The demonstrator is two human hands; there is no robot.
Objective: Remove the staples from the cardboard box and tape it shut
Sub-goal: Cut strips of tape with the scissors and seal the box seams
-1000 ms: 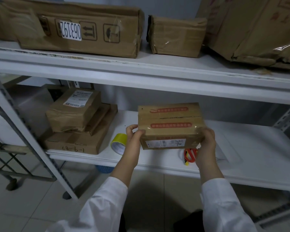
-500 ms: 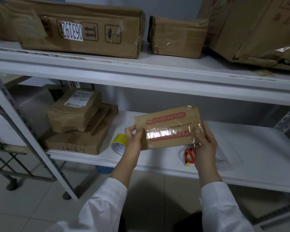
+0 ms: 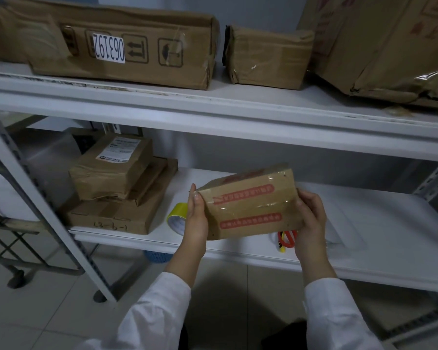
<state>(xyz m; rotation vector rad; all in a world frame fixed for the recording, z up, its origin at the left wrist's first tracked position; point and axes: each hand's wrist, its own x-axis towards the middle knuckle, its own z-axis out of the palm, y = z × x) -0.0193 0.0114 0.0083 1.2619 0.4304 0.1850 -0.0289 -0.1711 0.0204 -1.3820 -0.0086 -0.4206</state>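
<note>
I hold a small brown cardboard box [image 3: 250, 205] above the lower shelf, tilted so its broad face points at me. That face carries two red printed strips and clear tape along the seam. My left hand [image 3: 196, 218] grips its left end and my right hand [image 3: 310, 218] grips its right end. A yellow tape roll [image 3: 176, 218] lies on the shelf just left of my left hand. A red and yellow tool [image 3: 286, 241] lies on the shelf below the box, partly hidden by my right hand.
The white lower shelf [image 3: 377, 236] runs off to the right. A stack of brown parcels [image 3: 116, 188] sits at its left end. The upper shelf [image 3: 213, 104] holds a long carton [image 3: 116, 46], a small parcel [image 3: 268, 56] and a large box [image 3: 384, 41]. A slanted shelf post [image 3: 48, 210] stands at the left.
I have turned the box in both hands: its labelled front edge has swung away and the taped face with the red strips now tilts toward me.
</note>
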